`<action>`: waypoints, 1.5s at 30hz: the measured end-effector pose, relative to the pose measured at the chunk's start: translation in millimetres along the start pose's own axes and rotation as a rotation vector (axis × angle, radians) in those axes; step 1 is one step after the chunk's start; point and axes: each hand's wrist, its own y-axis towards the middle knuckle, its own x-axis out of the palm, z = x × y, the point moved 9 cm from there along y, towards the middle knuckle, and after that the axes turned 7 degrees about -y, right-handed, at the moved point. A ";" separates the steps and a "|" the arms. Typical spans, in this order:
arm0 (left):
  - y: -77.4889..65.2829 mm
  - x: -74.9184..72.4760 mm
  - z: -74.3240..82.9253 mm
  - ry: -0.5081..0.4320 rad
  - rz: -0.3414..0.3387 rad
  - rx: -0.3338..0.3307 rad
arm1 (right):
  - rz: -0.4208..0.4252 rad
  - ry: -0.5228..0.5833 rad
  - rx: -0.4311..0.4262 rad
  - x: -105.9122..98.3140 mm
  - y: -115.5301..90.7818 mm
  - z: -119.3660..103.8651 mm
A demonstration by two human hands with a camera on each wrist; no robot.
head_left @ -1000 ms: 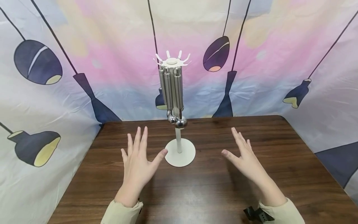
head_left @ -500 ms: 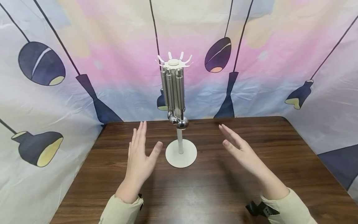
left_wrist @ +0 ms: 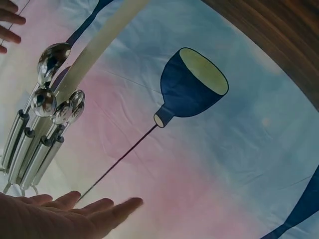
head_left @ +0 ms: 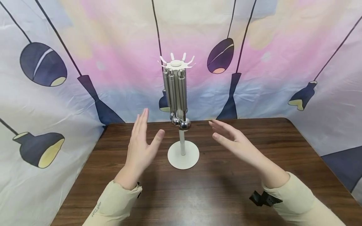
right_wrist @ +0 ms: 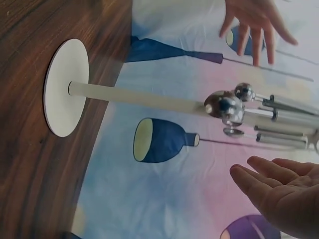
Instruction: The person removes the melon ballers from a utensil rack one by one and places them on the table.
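Note:
A white stand (head_left: 182, 142) with a round base and a ring of upturned hooks rises near the middle of the table. From its hooks hang several metal spoons (head_left: 171, 91) with thick cylindrical handles, their shiny round bowls pointing down; bowl sizes differ in the left wrist view. My left hand (head_left: 139, 147) is raised to the left of the stand, fingers extended, thumb apart. On the other side my right hand (head_left: 237, 142) is held up with fingers reaching toward the stand. Both palms face inward, apart from the spoons (right_wrist: 232, 107), and neither hand holds anything.
The dark wood-grain table (head_left: 195, 201) has rounded far corners. Directly behind it hangs a cloth (head_left: 121, 62) printed with lamps. A black strap piece (head_left: 266, 198) sits at the right sleeve cuff.
Both hands have risen and moved forward. The right hand has also come left, closer to the stand, and the left hand's spread fingers have drawn together. The stand and spoons stay put.

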 end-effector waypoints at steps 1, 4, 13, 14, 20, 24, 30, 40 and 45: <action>1.9 0.0 1.3 0.001 -0.002 0.006 | -0.008 0.001 -0.008 0.6 1.8 -2.8; 7.7 0.1 6.0 0.000 -0.010 0.024 | -0.022 -0.020 -0.019 1.6 6.9 -10.1; 23.1 -5.3 27.0 -0.051 -0.023 0.093 | -0.050 -0.027 -0.053 3.9 20.2 -34.6; 24.8 -6.2 30.0 -0.058 -0.023 0.102 | -0.052 -0.021 -0.055 4.3 21.8 -37.0; 38.5 -12.4 45.2 -0.112 -0.013 0.151 | -0.040 -0.019 -0.064 4.1 31.5 -48.4; 52.9 -18.6 52.9 -0.155 0.009 0.160 | -0.022 -0.022 -0.071 2.5 40.2 -54.1; 79.6 -27.4 62.8 -0.211 0.035 0.162 | 0.011 0.007 -0.049 0.3 55.7 -61.9; 116.3 -30.5 72.2 -0.275 0.032 0.159 | 0.071 -0.040 -0.024 -1.7 76.6 -64.0; 131.5 -25.3 78.5 -0.353 -0.016 0.145 | 0.087 -0.002 -0.034 -0.1 83.9 -63.6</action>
